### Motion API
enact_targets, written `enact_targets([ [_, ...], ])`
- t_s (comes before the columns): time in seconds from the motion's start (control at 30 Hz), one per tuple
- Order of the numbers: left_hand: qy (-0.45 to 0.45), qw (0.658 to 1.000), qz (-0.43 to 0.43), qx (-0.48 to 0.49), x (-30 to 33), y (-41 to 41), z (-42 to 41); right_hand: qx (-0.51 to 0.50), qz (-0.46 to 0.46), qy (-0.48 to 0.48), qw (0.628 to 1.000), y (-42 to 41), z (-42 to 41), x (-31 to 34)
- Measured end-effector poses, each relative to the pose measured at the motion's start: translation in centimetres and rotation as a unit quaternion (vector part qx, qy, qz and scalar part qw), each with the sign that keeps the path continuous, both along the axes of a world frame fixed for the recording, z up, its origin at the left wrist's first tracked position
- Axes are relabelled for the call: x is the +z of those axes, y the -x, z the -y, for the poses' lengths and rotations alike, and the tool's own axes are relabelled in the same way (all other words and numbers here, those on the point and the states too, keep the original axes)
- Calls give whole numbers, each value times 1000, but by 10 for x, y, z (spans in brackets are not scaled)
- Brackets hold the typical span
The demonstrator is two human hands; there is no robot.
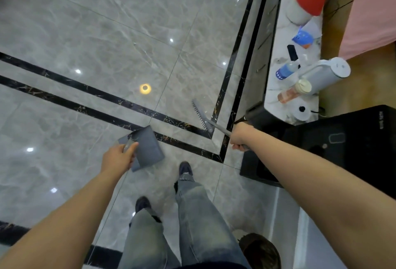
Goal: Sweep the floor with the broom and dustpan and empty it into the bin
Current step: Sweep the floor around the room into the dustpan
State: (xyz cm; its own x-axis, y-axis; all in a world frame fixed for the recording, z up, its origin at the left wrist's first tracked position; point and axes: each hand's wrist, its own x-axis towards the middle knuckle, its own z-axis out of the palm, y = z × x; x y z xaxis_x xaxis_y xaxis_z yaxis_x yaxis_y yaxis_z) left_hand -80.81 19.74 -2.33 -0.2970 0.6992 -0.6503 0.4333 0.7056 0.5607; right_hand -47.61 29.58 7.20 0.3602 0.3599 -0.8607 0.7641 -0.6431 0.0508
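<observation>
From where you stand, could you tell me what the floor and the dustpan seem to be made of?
Grey veined floor: likely polished marble or marble-look tile, glossy, since it mirrors ceiling lights. Flat grey dustpan: probably matte moulded plastic, with no shine.

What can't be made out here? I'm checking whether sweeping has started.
Head view only:
- Dirt on the floor: too small, lost in glare.
- Dustpan contents: only its grey underside or back shows.
- Broom handle: partly covered by the right hand.
- Dustpan handle: covered by the left hand.
- Bin: not identifiable.
</observation>
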Motion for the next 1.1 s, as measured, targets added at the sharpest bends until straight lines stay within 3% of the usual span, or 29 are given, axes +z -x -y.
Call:
enact_targets([
  [0.13, 15, 995, 47, 81, -5, -33, -22, -46, 2, -68, 997, -28, -24, -28],
  [0.27, 18, 988, 75, 130, -14, -67, -44, -48, -3, -75, 996, -51, -62, -48],
  [0.53, 7, 971, 106, 216, -35, -126, -75, 141, 62, -68, 986, -69, -132, -83],
  [0.7, 6, 972, 103, 211, -39, -152, -79, 131, 74, -51, 987, -61, -146, -107],
  [0.9, 48, 974, 112, 191, -44, -144, -79, 8, -18, -29, 999, -42, -96, -139],
  [1.1, 100, 971, 122, 177, -42, -126, -77, 22, -129, 6, 991, 6, 6, -138],
])
